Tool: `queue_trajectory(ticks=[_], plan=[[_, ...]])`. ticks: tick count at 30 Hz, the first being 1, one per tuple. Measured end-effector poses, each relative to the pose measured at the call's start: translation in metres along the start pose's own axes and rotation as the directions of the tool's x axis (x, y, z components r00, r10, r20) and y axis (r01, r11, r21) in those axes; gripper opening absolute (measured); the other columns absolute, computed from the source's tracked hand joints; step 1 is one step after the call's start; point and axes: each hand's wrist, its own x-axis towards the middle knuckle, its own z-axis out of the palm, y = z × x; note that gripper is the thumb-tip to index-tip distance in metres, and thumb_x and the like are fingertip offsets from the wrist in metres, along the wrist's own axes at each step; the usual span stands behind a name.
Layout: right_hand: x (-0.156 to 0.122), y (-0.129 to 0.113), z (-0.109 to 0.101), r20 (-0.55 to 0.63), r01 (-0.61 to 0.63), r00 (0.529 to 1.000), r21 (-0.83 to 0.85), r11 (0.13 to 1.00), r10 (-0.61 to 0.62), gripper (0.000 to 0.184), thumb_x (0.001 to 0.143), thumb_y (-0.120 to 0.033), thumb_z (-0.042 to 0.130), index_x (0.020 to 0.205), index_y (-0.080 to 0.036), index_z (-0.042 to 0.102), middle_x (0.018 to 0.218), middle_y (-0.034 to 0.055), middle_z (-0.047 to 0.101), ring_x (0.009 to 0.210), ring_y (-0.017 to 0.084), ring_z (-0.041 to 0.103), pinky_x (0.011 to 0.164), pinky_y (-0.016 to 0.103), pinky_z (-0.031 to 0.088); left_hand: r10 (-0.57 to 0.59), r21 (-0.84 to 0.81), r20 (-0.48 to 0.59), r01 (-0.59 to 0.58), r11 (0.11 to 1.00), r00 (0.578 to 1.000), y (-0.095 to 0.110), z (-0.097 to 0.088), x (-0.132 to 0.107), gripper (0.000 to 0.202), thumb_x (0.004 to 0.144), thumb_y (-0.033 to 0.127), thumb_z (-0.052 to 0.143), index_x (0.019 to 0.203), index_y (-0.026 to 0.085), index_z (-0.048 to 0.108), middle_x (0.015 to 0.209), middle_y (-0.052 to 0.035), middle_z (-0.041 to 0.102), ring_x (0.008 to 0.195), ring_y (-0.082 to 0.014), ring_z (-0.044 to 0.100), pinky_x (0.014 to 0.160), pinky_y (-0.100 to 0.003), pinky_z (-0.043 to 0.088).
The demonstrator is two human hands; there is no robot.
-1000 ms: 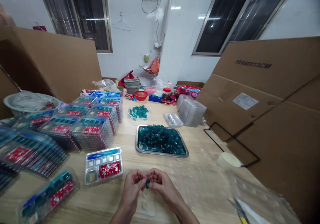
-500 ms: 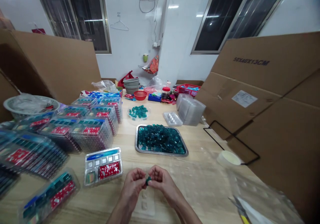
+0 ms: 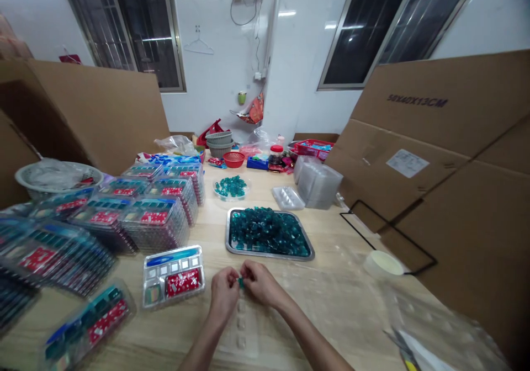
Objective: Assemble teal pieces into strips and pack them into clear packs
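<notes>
My left hand (image 3: pixel 224 291) and my right hand (image 3: pixel 257 282) meet near the front middle of the table, both closed in a pinch. Between their fingertips shows a small translucent teal piece (image 3: pixel 240 282); its exact kind is too small to make out. Below it, a clear plastic sheet (image 3: pixel 250 340) with a row of small square shapes lies on the wood. Beyond the hands, a metal tray (image 3: pixel 271 255) carries a heap of like teal pieces (image 3: pixel 269 230). To the left sits an open clear blister pack (image 3: pixel 174 276) with a blue pen and a red spotted packet.
Stacks of filled clear packs (image 3: pixel 155 222) crowd the left, with one tilted pack (image 3: pixel 89 327) nearer me. A round dish (image 3: pixel 231 187) of teal pieces and empty clear trays (image 3: pixel 317 186) stand farther back. Right are a tape roll (image 3: pixel 383 263), scissors (image 3: pixel 403 349) and a cardboard box (image 3: pixel 434 155).
Both hands have moved slightly away from me, with the teal piece still between their fingertips. More of the row of squares below them shows now. The view has shifted a little.
</notes>
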Motion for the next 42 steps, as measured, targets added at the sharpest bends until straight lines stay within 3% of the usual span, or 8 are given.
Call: queue_trajectory(ticks=[2,6,11,16,22,27,36,42], plan=[[0.001,0.0,0.002,-0.022,0.004,1.0,-0.08,0.997,-0.006,0.019,0.063,-0.001,0.046,0.07,-0.016,0.057,0.069,0.0008,0.059,0.072,0.015,0.052,0.064,0.023,0.033,0.013,0.134,-0.021,-0.01,0.991,1.0,-0.003,0.004,0.003,0.016,0.063,0.004,0.048,0.062,0.016,0.059,0.06,-0.0007,0.058,0.059,-0.0136,0.052,0.058,-0.023,0.033],[0.001,0.002,0.004,-0.036,0.012,0.999,-0.14,0.99,-0.017,0.021,0.068,-0.003,0.046,0.072,-0.016,0.062,0.076,0.004,0.064,0.079,0.017,0.055,0.07,0.024,0.035,0.015,0.176,-0.036,-0.009,0.984,0.999,-0.003,0.009,0.004,0.019,0.064,0.002,0.047,0.062,0.017,0.058,0.059,-0.0007,0.057,0.059,-0.0143,0.051,0.059,-0.023,0.031],[0.003,0.001,0.004,-0.044,0.014,0.999,-0.216,0.976,-0.024,0.025,0.068,-0.003,0.045,0.072,-0.016,0.066,0.076,0.0063,0.067,0.078,0.019,0.058,0.068,0.025,0.036,0.042,0.197,-0.042,-0.033,0.98,0.998,-0.001,0.01,0.003,0.021,0.066,0.002,0.044,0.064,0.017,0.059,0.066,-0.0038,0.059,0.066,-0.0168,0.053,0.063,-0.025,0.033],[0.007,0.0,-0.003,-0.015,0.028,0.999,-0.263,0.964,-0.033,0.024,0.067,-0.004,0.047,0.067,-0.016,0.068,0.07,0.0049,0.069,0.072,0.017,0.061,0.064,0.023,0.037,0.099,0.121,-0.023,-0.096,0.988,0.995,0.003,0.01,-0.005,0.02,0.07,0.009,0.046,0.079,0.018,0.062,0.075,-0.0042,0.06,0.072,-0.0173,0.054,0.066,-0.025,0.034],[0.039,-0.003,-0.018,-0.099,-0.003,0.994,-0.397,0.918,-0.039,0.023,0.076,-0.011,0.046,0.076,-0.017,0.068,0.081,0.0075,0.069,0.081,0.02,0.061,0.067,0.025,0.036,0.083,0.183,-0.004,-0.08,0.98,0.997,-0.002,0.013,-0.003,0.013,0.07,0.011,0.048,0.07,0.017,0.059,0.069,-0.0029,0.057,0.066,-0.0163,0.051,0.062,-0.025,0.029],[0.069,-0.001,-0.013,-0.134,-0.023,0.99,-0.495,0.868,-0.05,0.018,0.076,-0.011,0.049,0.081,-0.015,0.066,0.087,0.0121,0.068,0.086,0.024,0.06,0.069,0.028,0.034,0.05,0.141,-0.037,-0.045,0.989,0.998,-0.01,0.015,0.004,0.012,0.069,0.012,0.051,0.07,0.018,0.061,0.066,-0.0015,0.057,0.064,-0.0155,0.051,0.061,-0.024,0.031],[0.059,0.012,-0.023,-0.171,-0.057,0.985,-0.446,0.893,-0.023,0.024,0.079,-0.01,0.045,0.085,-0.021,0.066,0.085,0.0026,0.069,0.082,0.016,0.061,0.069,0.023,0.035,0.005,0.094,-0.073,0.002,0.996,0.997,-0.017,0.017,0.009,0.015,0.067,0.018,0.055,0.08,0.017,0.063,0.059,0.0018,0.053,0.058,-0.0148,0.05,0.058,-0.024,0.032],[0.065,0.006,-0.018,-0.176,-0.06,0.984,-0.433,0.899,-0.02,0.019,0.078,-0.018,0.052,0.091,-0.02,0.066,0.091,0.006,0.069,0.09,0.02,0.06,0.073,0.026,0.037,0.036,0.116,-0.085,-0.026,0.993,0.996,-0.017,0.018,0.006,0.012,0.068,0.014,0.051,0.074,0.016,0.061,0.067,-0.0021,0.057,0.064,-0.0164,0.052,0.062,-0.025,0.034]])
